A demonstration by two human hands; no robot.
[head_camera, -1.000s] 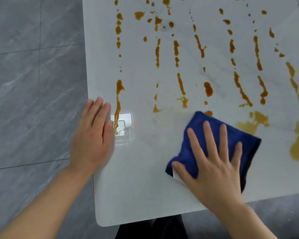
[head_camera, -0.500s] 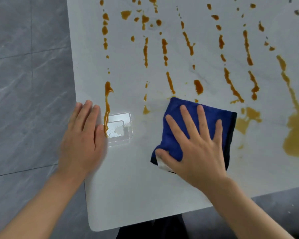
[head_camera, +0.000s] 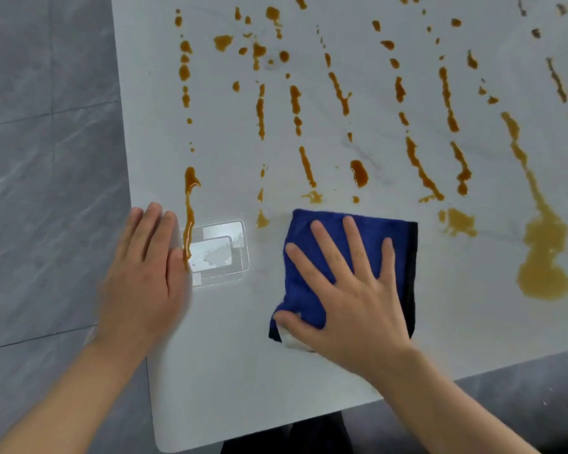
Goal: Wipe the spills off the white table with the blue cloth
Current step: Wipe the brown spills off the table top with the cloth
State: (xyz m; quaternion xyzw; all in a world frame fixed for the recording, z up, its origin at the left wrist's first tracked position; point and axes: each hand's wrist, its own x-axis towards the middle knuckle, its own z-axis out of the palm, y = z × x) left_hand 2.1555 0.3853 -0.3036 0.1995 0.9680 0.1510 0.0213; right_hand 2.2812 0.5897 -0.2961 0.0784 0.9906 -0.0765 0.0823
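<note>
The right hand (head_camera: 351, 290) presses flat on the blue cloth (head_camera: 312, 257), fingers (head_camera: 361, 244) spread wide and straight, near the counter's front edge. The left hand (head_camera: 145, 270) lies flat at the left edge of the white counter (head_camera: 243, 388), fingers together and straight (holding nothing), beside a clear rectangular patch (head_camera: 220, 253). Orange-brown spills (head_camera: 541, 253) streak the counter beyond and to the right of the cloth; bare surface lies between cloth and front-left corner.
</note>
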